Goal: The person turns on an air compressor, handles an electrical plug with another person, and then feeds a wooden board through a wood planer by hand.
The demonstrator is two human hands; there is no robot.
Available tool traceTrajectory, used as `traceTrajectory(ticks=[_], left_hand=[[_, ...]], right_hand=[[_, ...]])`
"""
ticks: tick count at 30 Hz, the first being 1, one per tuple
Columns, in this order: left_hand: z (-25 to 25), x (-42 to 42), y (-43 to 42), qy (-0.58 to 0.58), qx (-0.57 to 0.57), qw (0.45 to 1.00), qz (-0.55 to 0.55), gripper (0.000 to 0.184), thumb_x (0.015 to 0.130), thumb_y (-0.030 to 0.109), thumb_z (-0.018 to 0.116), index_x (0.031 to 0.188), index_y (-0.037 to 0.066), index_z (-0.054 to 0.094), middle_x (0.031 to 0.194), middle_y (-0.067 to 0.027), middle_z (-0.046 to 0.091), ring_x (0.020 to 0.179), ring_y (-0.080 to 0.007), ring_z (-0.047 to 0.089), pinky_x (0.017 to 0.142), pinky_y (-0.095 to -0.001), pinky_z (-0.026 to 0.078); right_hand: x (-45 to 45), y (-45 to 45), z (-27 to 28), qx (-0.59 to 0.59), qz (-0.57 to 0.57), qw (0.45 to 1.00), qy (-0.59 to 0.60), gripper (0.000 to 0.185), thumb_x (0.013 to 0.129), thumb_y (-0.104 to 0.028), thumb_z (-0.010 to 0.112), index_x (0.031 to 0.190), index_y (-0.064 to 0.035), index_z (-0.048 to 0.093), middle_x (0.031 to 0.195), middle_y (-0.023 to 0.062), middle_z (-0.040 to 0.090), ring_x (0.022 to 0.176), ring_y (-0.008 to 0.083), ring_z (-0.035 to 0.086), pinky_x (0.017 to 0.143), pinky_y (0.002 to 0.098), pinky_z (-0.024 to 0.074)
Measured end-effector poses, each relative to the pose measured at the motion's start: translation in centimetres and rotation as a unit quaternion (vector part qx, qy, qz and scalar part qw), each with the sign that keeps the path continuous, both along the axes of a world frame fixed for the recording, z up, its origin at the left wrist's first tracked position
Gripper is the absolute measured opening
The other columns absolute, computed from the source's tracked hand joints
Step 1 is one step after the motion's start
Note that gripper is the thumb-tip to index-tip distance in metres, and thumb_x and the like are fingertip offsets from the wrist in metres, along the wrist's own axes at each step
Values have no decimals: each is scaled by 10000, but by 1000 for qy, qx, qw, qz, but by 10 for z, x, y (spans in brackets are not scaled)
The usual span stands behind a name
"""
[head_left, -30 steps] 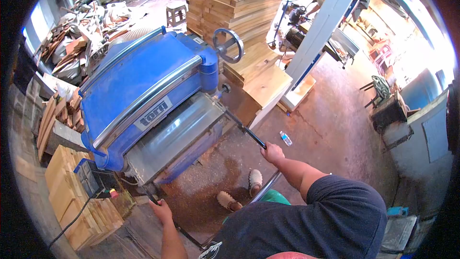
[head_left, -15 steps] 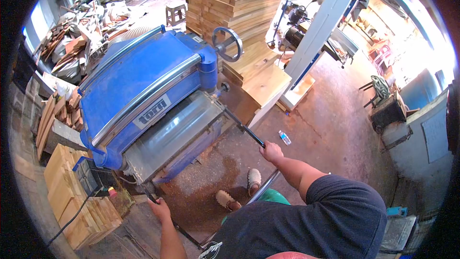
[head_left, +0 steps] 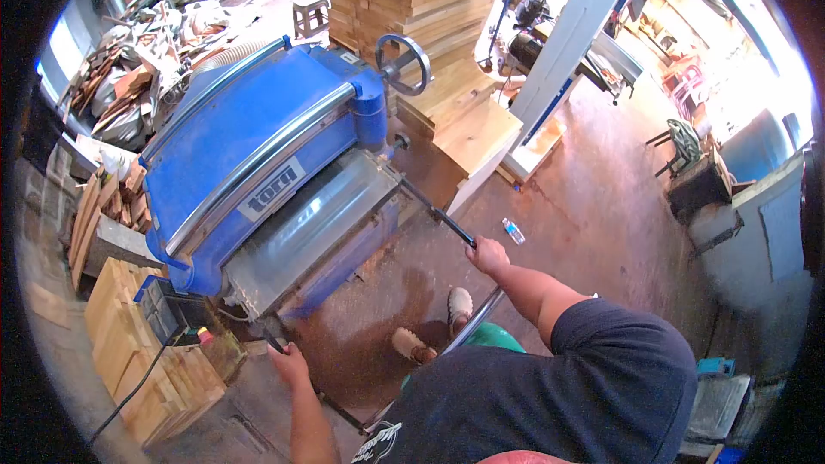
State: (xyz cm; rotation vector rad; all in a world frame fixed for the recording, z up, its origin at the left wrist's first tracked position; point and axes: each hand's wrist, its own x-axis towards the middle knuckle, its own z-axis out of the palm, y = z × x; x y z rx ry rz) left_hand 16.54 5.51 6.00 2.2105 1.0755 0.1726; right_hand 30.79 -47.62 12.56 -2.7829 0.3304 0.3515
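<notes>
A blue thickness planer [head_left: 258, 129] with a shiny metal bed [head_left: 314, 232] stands in front of me. Two dark bars reach from the bed's near corners toward my body, and a silver roller [head_left: 475, 320] runs across near my waist. My right hand [head_left: 490, 256] is closed around the right bar [head_left: 440, 216]. On the other side, my left hand [head_left: 290, 364] is closed on the left bar [head_left: 271, 339], close to the bed's corner. Part of the roller is hidden by my shirt.
Stacked boards [head_left: 421, 0] rise behind the planer, with more planks [head_left: 473, 133] beside it. Another board stack [head_left: 142, 352] stands at left, near a black cable [head_left: 137, 387]. A plastic bottle [head_left: 513, 231] lies on the floor. A white post [head_left: 571, 60] stands at right.
The view has shifted slightly, and my body sits a little farther right in it. Both hands keep their hold on the bars, and the planer looks otherwise the same.
</notes>
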Motion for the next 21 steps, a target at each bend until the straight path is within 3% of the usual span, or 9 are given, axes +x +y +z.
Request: traceTrajectory(ticks=[7,8,9,10,11,13,14,16,21], left_hand=[[42,5,-21,-48,-87,995,15,613,813,106,627,1324,-66,334,895,-141,574,712,-262,604,664,-359,498],[28,5,-13,-34,-96,995,21,606,815,111,626,1326,-61,350,1035,-181,578,856,-296,618,758,-380,500],[16,1,-8,-31,-88,995,15,606,815,111,626,1326,-61,350,1035,-181,578,856,-296,618,758,-380,500],[6,-2,-5,-57,33,998,-22,587,815,109,616,1319,-61,368,1120,-202,553,960,-319,589,834,-398,476],[14,2,-10,-84,153,983,-59,569,816,107,606,1313,-60,386,1205,-223,528,1064,-342,561,909,-416,453],[30,3,-22,-126,190,971,-71,552,808,102,599,1300,-57,407,1247,-232,504,1128,-361,514,964,-432,411],[50,5,-39,-170,220,957,-80,536,801,98,591,1288,-55,428,1289,-241,480,1193,-380,468,1019,-448,369],[88,22,-95,-150,225,954,-127,536,796,93,586,1288,-51,431,1289,-234,482,1186,-376,476,1026,-448,363],[84,121,-269,-224,81,900,-365,420,792,85,586,1200,-1,529,1202,-181,566,1131,-345,525,1014,-427,378]], right_hand=[[2,-5,0,23,3,999,26,366,838,-361,558,978,-28,615,907,233,659,874,395,637,804,485,499],[2,-7,-1,40,12,999,16,366,836,-356,559,987,-28,618,913,241,655,875,400,634,801,489,499],[1,-9,-3,59,21,998,6,367,835,-351,560,996,-28,622,919,249,651,875,404,632,797,493,499],[3,-14,-12,74,44,996,4,432,845,-405,572,1042,-23,609,902,239,652,857,365,647,768,468,512],[6,-18,-8,81,41,996,5,432,845,-405,572,1042,-23,609,902,239,652,857,365,647,768,468,512],[12,-24,-4,251,4,960,126,499,866,-489,574,1039,-23,603,825,155,645,746,244,645,669,387,519],[13,-27,-10,259,2,957,130,499,866,-489,574,1039,-23,603,825,155,645,746,244,645,669,387,519],[25,-40,-24,471,-85,868,130,537,872,-547,567,1007,-29,600,734,65,595,631,139,571,569,306,479],[82,-80,-61,447,-83,875,168,543,867,-519,599,1080,-20,583,834,73,613,669,145,576,530,310,476]])
